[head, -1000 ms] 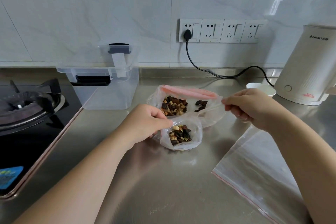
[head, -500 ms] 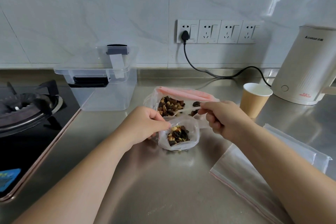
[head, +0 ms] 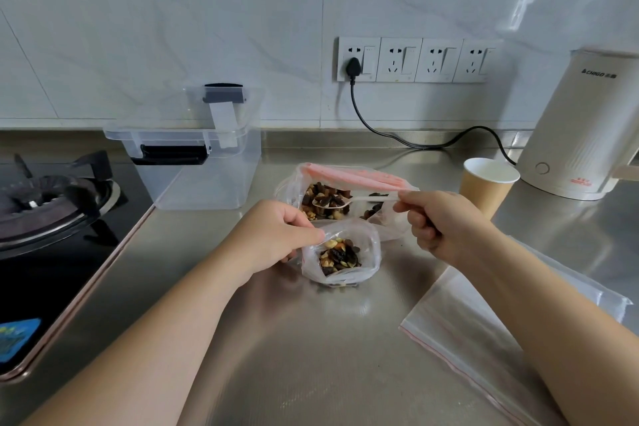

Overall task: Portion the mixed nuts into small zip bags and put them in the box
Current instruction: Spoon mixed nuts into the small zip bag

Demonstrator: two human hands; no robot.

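Hands work over a steel counter (head: 276,356), seen from our own head looking down. Our left hand (head: 273,239) pinches the near-left rim of a small zip bag (head: 340,259) between thumb and fingers, holding its mouth open; the bag stands upright on the counter, partly filled with mixed nuts (head: 339,254). Our right hand (head: 435,221) is closed around the handle of a white plastic spoon (head: 349,201), whose loaded bowl points left and hovers over the large bag of nuts (head: 345,197), just behind the small bag. The large bag lies open with a pink zip strip along its far edge. We see a clear plastic box (head: 207,166) well to the left of both hands, against the wall, its lid propped up behind it. Empty zip bags (head: 484,339) lie flat under our right forearm. A paper cup (head: 484,190) stands beside a white kettle (head: 587,128) at right, and a gas stove (head: 52,204) sits at far left.
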